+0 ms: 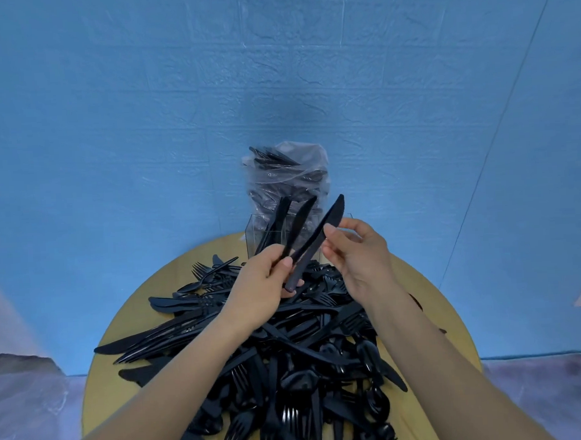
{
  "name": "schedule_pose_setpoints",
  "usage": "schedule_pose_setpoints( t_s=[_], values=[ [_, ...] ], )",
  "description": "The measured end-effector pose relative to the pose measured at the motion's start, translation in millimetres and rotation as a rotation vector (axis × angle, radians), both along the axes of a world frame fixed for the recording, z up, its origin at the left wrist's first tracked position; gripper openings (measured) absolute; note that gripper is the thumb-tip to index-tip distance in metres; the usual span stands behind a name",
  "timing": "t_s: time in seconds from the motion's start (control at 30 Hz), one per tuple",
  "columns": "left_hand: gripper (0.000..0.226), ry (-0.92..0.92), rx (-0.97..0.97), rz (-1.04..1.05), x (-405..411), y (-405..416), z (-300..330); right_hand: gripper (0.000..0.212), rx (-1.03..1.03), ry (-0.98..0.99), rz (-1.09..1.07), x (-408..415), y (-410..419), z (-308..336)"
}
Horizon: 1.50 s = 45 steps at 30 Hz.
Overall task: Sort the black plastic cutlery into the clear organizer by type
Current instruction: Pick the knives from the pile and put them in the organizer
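Knives (303, 232) are shown gathered into a bundle above the round wooden table (99, 381). Several are held by the handles in the left hand (265, 285), fingers curled round them, blades fanned upward and away. One of these knives is pinched at mid-length between thumb and fingertips of the right hand (355, 253), the remaining fingers being loosely curled and holding nothing else. The clear organizer (259, 233) stands just beyond the hands at the far edge of the table, with a few black pieces already upright in it; its compartments are largely hidden by the bundle. Behind it a clear plastic bag (290, 172) of further cutlery is seen. The unsorted pile (289, 347) of forks, spoons and knives is spread under both forearms.

The step in hand is judged to be the squaring-up of one type before insertion. It is best done by aligning all handles to one end, blades facing alike, and checking that no fork is caught in the bundle. The bundle should then be lowered upright into a single compartment, the light organizer being kept from tipping.
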<state>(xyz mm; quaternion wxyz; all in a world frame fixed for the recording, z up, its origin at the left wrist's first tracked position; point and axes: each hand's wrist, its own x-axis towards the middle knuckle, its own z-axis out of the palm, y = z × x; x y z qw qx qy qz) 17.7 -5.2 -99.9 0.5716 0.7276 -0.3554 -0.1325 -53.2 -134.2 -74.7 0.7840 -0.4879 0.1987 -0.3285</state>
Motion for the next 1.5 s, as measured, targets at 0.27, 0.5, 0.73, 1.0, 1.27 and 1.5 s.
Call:
schedule_pose_setpoints(
  t_s=[0.27,0.5,0.73,1.0,1.27,1.5],
  values=[
    [0.03,-0.006,0.041,-0.016,-10.4,4.6,-3.2,0.018,-0.104,0.084,-0.029,-8.9,-0.4,-3.1],
    [0.025,-0.074,0.034,0.023,-13.0,-0.2,-3.1,0.015,-0.26,0.148,-0.031,-13.5,7.3,-5.6],
    [0.027,0.021,-0.047,-0.011,-20.1,-1.6,-5.0,0.011,-0.401,0.197,0.034,-11.3,21.5,-11.6],
    [0.023,-0.109,-0.012,0.092,-15.9,3.1,-13.9,0.012,-0.4,0.167,0.211,-17.0,17.8,-11.6],
    [0.018,0.028,0.085,-0.086,-24.3,7.8,-17.6,0.014,-0.446,0.222,0.172,-15.5,12.8,-23.6],
    [0.027,0.172,0.069,-0.127,-26.3,18.9,-27.9,0.013,-0.498,0.246,0.287,-11.1,16.4,-34.4]
  ],
)
